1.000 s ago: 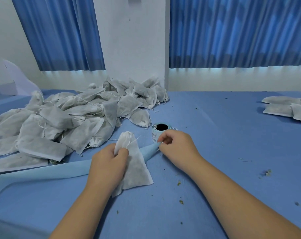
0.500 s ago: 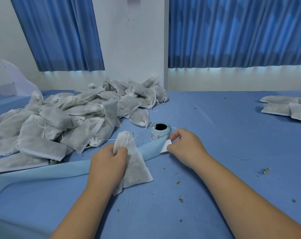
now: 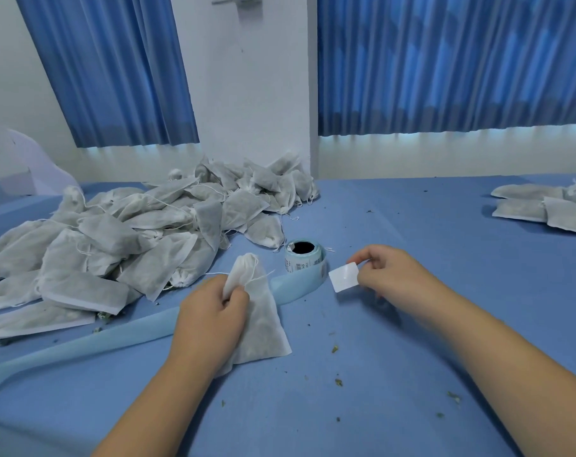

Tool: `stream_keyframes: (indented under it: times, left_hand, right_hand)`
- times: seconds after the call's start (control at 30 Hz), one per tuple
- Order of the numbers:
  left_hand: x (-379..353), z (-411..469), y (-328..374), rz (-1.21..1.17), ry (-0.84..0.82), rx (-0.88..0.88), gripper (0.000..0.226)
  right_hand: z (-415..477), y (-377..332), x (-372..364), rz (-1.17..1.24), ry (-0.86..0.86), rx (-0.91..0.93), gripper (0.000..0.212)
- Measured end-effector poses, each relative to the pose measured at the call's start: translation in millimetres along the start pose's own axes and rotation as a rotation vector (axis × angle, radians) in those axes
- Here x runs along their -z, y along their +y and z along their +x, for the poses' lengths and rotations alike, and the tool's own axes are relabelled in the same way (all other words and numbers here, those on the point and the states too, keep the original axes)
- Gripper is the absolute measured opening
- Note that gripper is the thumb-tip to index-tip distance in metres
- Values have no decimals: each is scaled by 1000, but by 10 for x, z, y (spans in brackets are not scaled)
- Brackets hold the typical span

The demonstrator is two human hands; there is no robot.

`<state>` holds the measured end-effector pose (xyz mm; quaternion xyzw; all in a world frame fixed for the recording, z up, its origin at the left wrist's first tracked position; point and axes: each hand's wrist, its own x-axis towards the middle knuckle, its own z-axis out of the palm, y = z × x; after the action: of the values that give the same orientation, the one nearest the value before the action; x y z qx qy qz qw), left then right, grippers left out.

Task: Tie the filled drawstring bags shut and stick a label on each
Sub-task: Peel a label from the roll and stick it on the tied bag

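Note:
My left hand (image 3: 210,319) grips a white drawstring bag (image 3: 263,328) near its gathered neck; the bag lies on the blue table with its strings loose at the top. My right hand (image 3: 387,275) pinches a small white label (image 3: 344,277), held just above the table and to the right of the bag. Behind them stands the label roll (image 3: 303,258), with its pale blue backing strip (image 3: 141,331) trailing off to the left under my left hand.
A big heap of filled white bags (image 3: 141,232) covers the left of the blue table (image 3: 411,374). A few flat bags (image 3: 543,206) lie at the far right. Dry herb crumbs are scattered over the cloth. Blue curtains and a white wall stand behind.
My right hand has peeled a label off the backing strip at the roll and drawn it away to the right. My left hand has kept its grip on the bag.

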<state>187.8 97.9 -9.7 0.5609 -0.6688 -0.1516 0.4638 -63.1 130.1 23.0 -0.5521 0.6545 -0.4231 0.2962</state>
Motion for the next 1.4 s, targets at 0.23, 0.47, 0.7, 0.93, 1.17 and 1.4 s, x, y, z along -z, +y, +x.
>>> stream_keyframes:
  times: [0.23, 0.47, 0.7, 0.93, 1.17, 1.4]
  left_hand:
    - [-23, -36, 178, -33, -35, -231, 30]
    - [-350, 63, 711, -299, -392, 107, 15]
    - [-691, -111, 818, -617, -620, 205, 32]
    - [-707, -94, 645, -831, -789, 152, 28]
    - [-690, -84, 659, -1020, -833, 216, 38]
    - [-613, -49, 682, -1128, -851, 249, 46]
  right_hand:
    - [-184, -49, 218, 523, -50, 65, 25]
    - [-346, -199, 271, 798, -364, 233, 21]
    - [-317, -176, 204, 653, -141, 226, 23]
    - [-268, -116, 126, 436, 55, 230, 27]
    - [-314, -82, 96, 109, 217, 475, 32]
    - [-312, -9, 93, -155, 315, 660, 24]
